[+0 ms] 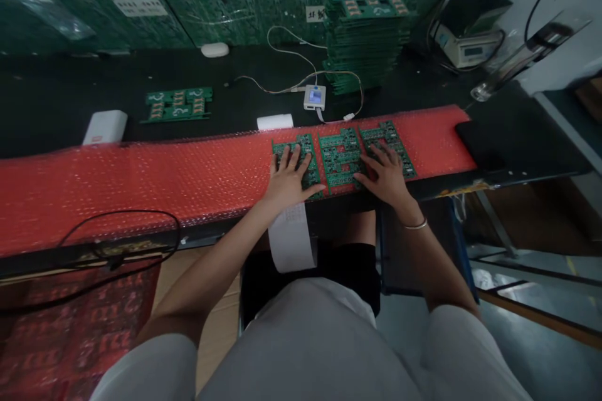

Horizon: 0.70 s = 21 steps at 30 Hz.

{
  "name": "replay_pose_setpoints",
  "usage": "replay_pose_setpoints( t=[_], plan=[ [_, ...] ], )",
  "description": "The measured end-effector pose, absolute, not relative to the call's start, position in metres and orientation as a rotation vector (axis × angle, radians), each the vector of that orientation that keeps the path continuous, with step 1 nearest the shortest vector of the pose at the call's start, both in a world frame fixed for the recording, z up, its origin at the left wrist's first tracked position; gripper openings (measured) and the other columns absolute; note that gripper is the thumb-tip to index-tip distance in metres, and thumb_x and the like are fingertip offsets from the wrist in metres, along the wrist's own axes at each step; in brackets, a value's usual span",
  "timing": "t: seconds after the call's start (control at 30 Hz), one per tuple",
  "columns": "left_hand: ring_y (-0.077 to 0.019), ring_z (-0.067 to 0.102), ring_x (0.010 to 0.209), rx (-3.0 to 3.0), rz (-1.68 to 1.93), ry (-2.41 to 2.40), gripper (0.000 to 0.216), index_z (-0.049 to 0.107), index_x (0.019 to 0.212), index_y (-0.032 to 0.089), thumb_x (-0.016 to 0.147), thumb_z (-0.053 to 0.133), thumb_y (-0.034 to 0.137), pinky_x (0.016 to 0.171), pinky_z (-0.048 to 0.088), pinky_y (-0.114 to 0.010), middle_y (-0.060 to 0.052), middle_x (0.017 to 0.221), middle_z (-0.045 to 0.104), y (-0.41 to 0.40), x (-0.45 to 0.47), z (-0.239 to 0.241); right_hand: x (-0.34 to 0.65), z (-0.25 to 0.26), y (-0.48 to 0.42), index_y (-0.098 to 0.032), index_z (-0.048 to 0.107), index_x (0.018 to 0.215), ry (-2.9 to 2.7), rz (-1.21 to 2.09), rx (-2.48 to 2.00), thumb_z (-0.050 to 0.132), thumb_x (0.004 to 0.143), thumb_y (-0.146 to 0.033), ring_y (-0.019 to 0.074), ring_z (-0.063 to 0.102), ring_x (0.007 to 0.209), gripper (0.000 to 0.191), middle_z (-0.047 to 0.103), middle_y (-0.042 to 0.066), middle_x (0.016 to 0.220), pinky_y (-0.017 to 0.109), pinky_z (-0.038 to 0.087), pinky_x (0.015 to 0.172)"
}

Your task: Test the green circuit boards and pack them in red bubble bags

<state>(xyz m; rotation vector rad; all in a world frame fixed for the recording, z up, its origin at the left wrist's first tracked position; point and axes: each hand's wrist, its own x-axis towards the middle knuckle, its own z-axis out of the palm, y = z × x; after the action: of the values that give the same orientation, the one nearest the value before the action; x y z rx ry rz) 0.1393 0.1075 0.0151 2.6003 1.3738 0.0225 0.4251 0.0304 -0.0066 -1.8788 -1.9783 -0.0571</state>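
Note:
Three green circuit boards lie side by side on a long strip of red bubble wrap (211,175). My left hand (288,178) rests with spread fingers on the left circuit board (306,143). Between the hands is the middle circuit board (339,160); my right thumb reaches its right edge. My right hand (385,177), fingers apart, lies over the right circuit board (388,131). Neither hand grips anything. A white paper strip (291,241) hangs off the table edge below my left hand.
Behind the wrap are a small device with a screen (315,98) on thin cables, a white roll (275,122), more circuit boards (179,105) and a white box (106,127). A tall stack of boards (367,44) stands at the back, with a scale (465,47) to the right.

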Motion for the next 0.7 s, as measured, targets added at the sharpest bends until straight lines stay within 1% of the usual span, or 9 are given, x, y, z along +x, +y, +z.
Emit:
replay_pose_setpoints(
  t=[0.13,0.27,0.33,0.4,0.43,0.5,0.57,0.63,0.7],
  plan=[
    [-0.0392,0.011,0.158,2.635,0.038,1.314,0.093,0.029,0.162,0.02,0.091,0.04,0.079,0.125,0.003,-0.062,-0.013,0.171,0.013,0.106,0.154,0.012,0.411,-0.006,0.031,-0.027,0.064,0.138,-2.057,-0.02,-1.903,0.058,0.095,-0.058,0.0382,0.029,0.152,0.053,0.051,0.007,0.155,0.064,0.025,0.122],
    [-0.0358,0.011,0.158,2.633,0.083,1.247,0.089,0.028,0.162,0.023,0.093,0.042,0.077,0.127,0.006,-0.061,-0.012,0.171,0.013,0.116,0.151,0.017,0.415,-0.005,0.032,-0.026,0.068,0.133,-2.019,-0.042,-1.878,0.06,0.094,-0.054,0.0381,0.029,0.152,0.049,0.052,0.01,0.154,0.065,0.025,0.121],
    [-0.0315,0.016,0.158,2.628,0.205,1.288,0.078,0.031,0.161,0.023,0.098,0.04,0.068,0.128,0.01,-0.056,-0.011,0.171,0.018,0.141,0.131,0.024,0.42,-0.005,0.03,-0.024,0.068,0.131,-1.965,-0.062,-1.82,0.061,0.094,-0.054,0.0379,0.034,0.15,0.048,0.054,0.013,0.151,0.067,0.028,0.12],
    [-0.0285,0.021,0.157,2.595,0.345,1.476,0.067,0.038,0.157,0.016,0.102,0.039,0.054,0.128,0.016,-0.051,-0.014,0.168,0.027,0.179,0.096,0.034,0.426,-0.004,0.028,-0.024,0.067,0.131,-1.882,-0.069,-1.738,0.061,0.094,-0.053,0.0364,0.041,0.146,0.047,0.058,0.014,0.147,0.067,0.033,0.117],
    [-0.0285,0.025,0.156,2.555,0.344,1.594,0.063,0.041,0.154,0.011,0.102,0.04,0.046,0.127,0.022,-0.048,-0.017,0.165,0.032,0.202,0.073,0.038,0.43,-0.003,0.027,-0.024,0.067,0.13,-1.837,-0.067,-1.696,0.06,0.095,-0.052,0.0354,0.044,0.144,0.046,0.06,0.013,0.144,0.066,0.037,0.115],
    [-0.0314,0.028,0.154,2.47,0.258,1.857,0.06,0.043,0.152,0.007,0.097,0.043,0.032,0.125,0.027,-0.051,-0.02,0.163,0.036,0.245,0.024,0.044,0.434,0.0,0.026,-0.024,0.068,0.127,-1.767,-0.064,-1.615,0.061,0.096,-0.049,0.0335,0.049,0.14,0.041,0.064,0.013,0.138,0.063,0.041,0.113],
    [-0.0346,0.024,0.155,2.386,0.055,2.041,0.065,0.042,0.154,0.009,0.091,0.047,0.022,0.122,0.029,-0.056,-0.019,0.164,0.033,0.28,-0.02,0.047,0.436,0.005,0.026,-0.023,0.07,0.123,-1.729,-0.074,-1.551,0.062,0.096,-0.046,0.0324,0.054,0.135,0.037,0.067,0.013,0.134,0.061,0.044,0.112],
    [-0.0371,0.019,0.156,2.348,-0.16,2.109,0.07,0.04,0.156,0.014,0.087,0.051,0.02,0.122,0.027,-0.058,-0.018,0.167,0.026,0.306,-0.052,0.045,0.434,0.01,0.027,-0.023,0.071,0.119,-1.709,-0.096,-1.516,0.064,0.095,-0.045,0.0321,0.057,0.131,0.034,0.068,0.012,0.131,0.06,0.046,0.11],
    [-0.039,0.015,0.157,2.331,-0.347,2.091,0.074,0.038,0.158,0.017,0.087,0.056,0.025,0.122,0.024,-0.059,-0.018,0.169,0.02,0.326,-0.072,0.043,0.43,0.013,0.028,-0.023,0.071,0.117,-1.704,-0.106,-1.518,0.064,0.095,-0.046,0.0322,0.059,0.128,0.033,0.069,0.012,0.129,0.059,0.048,0.108]
  ],
)
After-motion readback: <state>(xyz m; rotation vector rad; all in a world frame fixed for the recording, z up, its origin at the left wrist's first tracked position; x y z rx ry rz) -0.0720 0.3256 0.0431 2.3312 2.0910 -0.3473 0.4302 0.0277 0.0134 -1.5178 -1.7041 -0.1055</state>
